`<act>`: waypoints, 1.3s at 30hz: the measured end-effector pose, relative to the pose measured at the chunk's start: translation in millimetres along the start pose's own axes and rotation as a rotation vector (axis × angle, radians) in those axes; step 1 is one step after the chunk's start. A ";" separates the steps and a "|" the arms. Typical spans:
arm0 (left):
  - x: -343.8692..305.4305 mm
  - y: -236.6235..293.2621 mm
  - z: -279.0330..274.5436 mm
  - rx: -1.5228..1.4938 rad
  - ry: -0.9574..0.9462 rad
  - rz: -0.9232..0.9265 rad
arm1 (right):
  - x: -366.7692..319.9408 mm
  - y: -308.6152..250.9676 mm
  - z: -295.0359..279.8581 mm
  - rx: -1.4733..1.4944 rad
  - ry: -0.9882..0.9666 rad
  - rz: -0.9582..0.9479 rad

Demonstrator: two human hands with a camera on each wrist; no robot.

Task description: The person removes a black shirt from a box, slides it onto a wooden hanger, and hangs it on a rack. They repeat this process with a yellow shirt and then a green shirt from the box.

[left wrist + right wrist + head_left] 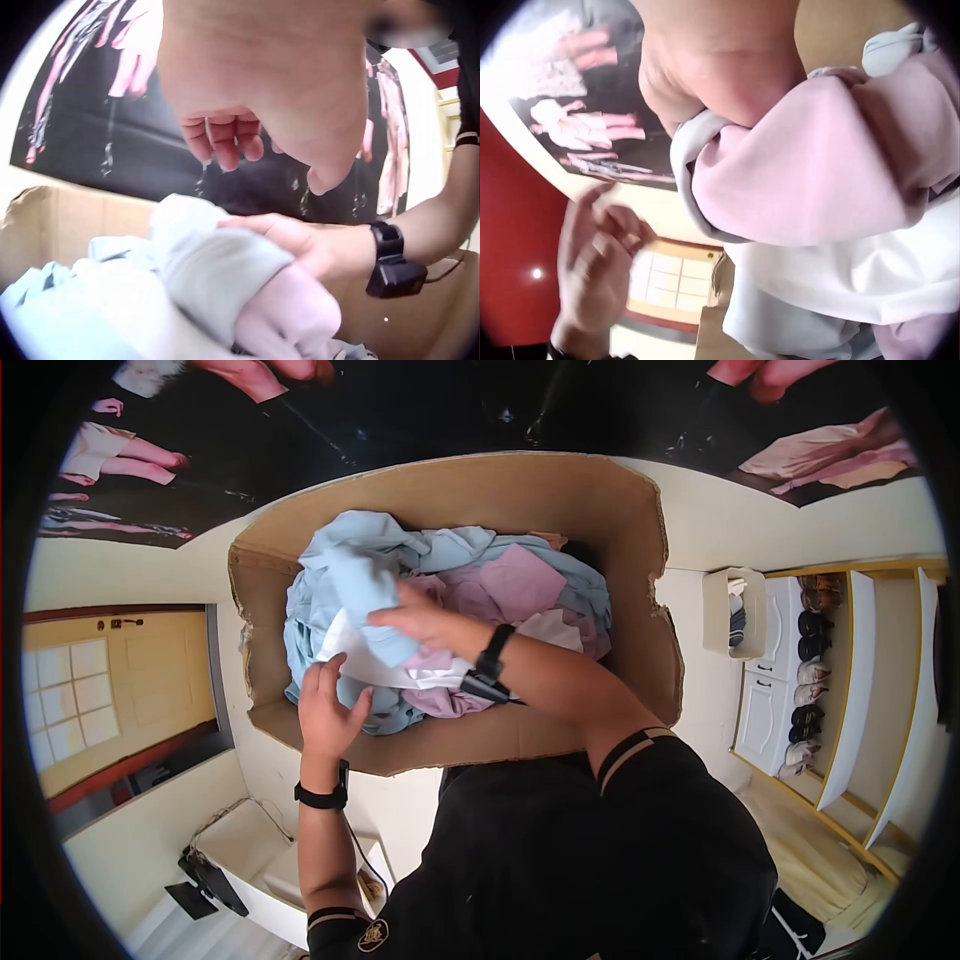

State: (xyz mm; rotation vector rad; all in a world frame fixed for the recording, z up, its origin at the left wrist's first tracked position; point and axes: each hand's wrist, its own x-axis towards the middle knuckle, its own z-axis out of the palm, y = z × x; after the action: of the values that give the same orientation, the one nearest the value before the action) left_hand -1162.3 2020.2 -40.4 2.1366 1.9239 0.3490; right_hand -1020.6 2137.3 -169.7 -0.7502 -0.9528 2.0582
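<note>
A large cardboard box [560, 485] holds a heap of light blue, pink and white clothes. My right hand [415, 618] reaches into the middle of the heap and grips a light blue garment [358, 575], which is blurred and lifted in folds. Seen from the right wrist, pink cloth [802, 165] with a pale edge bunches right under that hand [720, 75], hiding its fingertips. My left hand [330, 715] hovers at the near left of the box, fingers loosely bent and holding nothing. White cloth [370, 660] lies just beyond its fingertips.
Torn, uneven cardboard edges [660, 620] ring the clothes. Behind the box hangs a black backdrop [430, 420] with printed figures. A pale bin [735, 615] and a rack of shoes [810, 670] stand to the right; a yellow door [150, 670] is at left.
</note>
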 end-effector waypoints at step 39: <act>53.7 -132.8 105.9 0.315 -0.665 -0.026 | -27.4 181.3 -187.5 0.692 0.080 0.241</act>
State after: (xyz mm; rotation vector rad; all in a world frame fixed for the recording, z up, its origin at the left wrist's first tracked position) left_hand -1245.5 2084.8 -184.1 2.0288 1.6697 -0.6355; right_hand -933.9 2104.1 -414.9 -0.5751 -0.0674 2.3307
